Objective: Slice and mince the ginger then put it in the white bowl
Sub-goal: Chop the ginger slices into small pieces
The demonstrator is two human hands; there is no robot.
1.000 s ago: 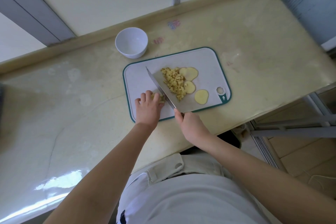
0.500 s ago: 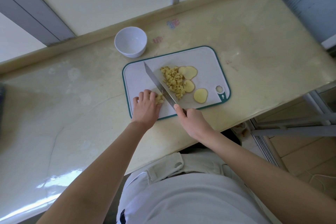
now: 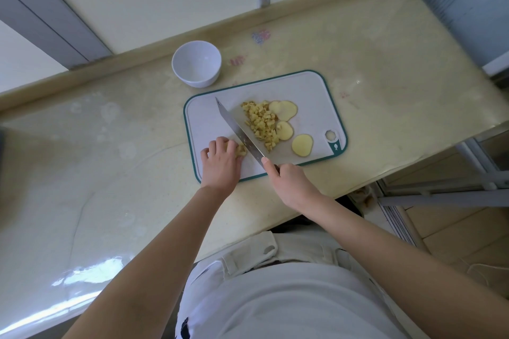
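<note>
- The cutting board (image 3: 311, 91), white with a teal rim, lies on the pale counter (image 3: 124, 146), slanted so that its right end sits nearer than its left
- The left hand (image 3: 220, 162) rests on the near left part of the board; its fingers are curled down over a small ginger piece (image 3: 241, 150), pinning it to the board just left of the blade
- The right hand (image 3: 292, 184) is wrapped round the handle of the knife (image 3: 238, 131), forefinger stretched along the spine; the handle itself is hidden in the fist
- The blade runs on a slant from near right to far left across the board, between the held piece and the heap; whether its edge touches the board cannot be told
- The minced ginger (image 3: 261, 124) lies heaped just right of the blade; the ginger slices (image 3: 302, 145) lie flat to the right of the heap, two overlapping at the far end, one apart at the near end
- The white bowl (image 3: 197, 81) stands upright on the counter just beyond the board's far left corner, apart from it
</note>
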